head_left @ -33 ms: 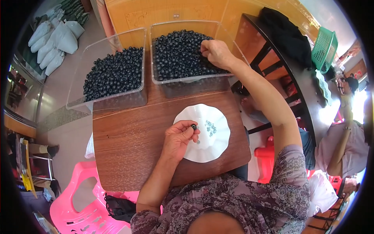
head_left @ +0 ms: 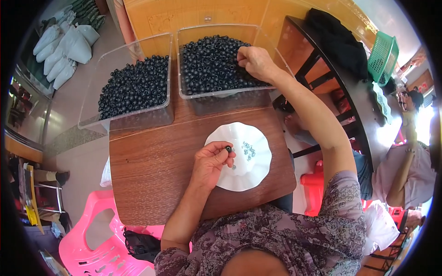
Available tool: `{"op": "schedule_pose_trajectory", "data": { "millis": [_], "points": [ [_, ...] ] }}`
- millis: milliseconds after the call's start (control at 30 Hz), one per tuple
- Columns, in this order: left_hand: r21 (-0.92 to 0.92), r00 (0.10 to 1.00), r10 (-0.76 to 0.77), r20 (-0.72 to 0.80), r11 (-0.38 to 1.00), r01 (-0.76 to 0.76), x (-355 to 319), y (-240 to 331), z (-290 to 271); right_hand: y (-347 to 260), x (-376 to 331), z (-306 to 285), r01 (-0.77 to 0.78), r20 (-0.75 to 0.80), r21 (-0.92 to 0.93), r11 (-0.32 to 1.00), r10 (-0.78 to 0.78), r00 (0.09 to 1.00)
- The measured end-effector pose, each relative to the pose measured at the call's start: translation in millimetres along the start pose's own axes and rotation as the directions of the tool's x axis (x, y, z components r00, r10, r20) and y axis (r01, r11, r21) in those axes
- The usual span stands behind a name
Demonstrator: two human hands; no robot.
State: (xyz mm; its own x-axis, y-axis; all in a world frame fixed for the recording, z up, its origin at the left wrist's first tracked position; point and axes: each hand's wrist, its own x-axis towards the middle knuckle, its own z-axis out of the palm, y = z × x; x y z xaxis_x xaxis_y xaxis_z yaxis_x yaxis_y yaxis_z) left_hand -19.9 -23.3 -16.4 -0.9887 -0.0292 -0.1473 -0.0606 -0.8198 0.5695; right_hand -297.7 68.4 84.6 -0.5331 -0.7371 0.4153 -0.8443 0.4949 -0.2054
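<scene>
My left hand (head_left: 210, 162) is over the left part of a white scalloped plate (head_left: 258, 171) with a green printed pattern. Its thumb and forefinger pinch one small round black bead (head_left: 229, 149) whose hole shows. Up at the right, my right hand (head_left: 257, 62) reaches into a clear plastic bin filled with black beads (head_left: 209, 60). Its fingers are bent and closed against the heap; whether a bead is between the fingertips is hidden. To the left, a second clear bin (head_left: 142, 117) holds more of the same black beads (head_left: 136, 85).
Plate and bins stand on a brown wooden table (head_left: 156, 170). A pink plastic chair (head_left: 87, 230) is at the lower left. On the right are a dark table (head_left: 354, 99), a green basket (head_left: 383, 57) and another person (head_left: 400, 175). White sacks (head_left: 76, 46) lie at the far left.
</scene>
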Motion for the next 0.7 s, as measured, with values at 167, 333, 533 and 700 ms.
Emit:
{"op": "schedule_pose_trajectory", "data": {
  "millis": [167, 333, 533, 700],
  "points": [
    [0.005, 1.0, 0.011, -0.008, 1.0, -0.011, 0, 0, -1, -17, -15, -18, -0.113, -0.035, 0.304, 0.946, 0.129, 0.991],
    [0.024, 1.0, 0.02, 0.0, 1.0, -0.02, -4, -2, 1, -26, -32, -25, -0.175, 0.015, 0.454, 0.874, 0.189, 0.982],
    [0.021, 0.998, 0.041, -0.042, 0.999, -0.04, -6, -1, 0, -97, -80, -45, -0.151, 0.001, 0.645, 0.749, 0.196, 0.981],
    [-0.01, 0.994, 0.109, 0.004, 0.994, -0.109, -6, 2, 8, -127, -133, -33, 0.014, -0.04, 0.673, 0.739, 0.018, 0.999]
  ]
}}
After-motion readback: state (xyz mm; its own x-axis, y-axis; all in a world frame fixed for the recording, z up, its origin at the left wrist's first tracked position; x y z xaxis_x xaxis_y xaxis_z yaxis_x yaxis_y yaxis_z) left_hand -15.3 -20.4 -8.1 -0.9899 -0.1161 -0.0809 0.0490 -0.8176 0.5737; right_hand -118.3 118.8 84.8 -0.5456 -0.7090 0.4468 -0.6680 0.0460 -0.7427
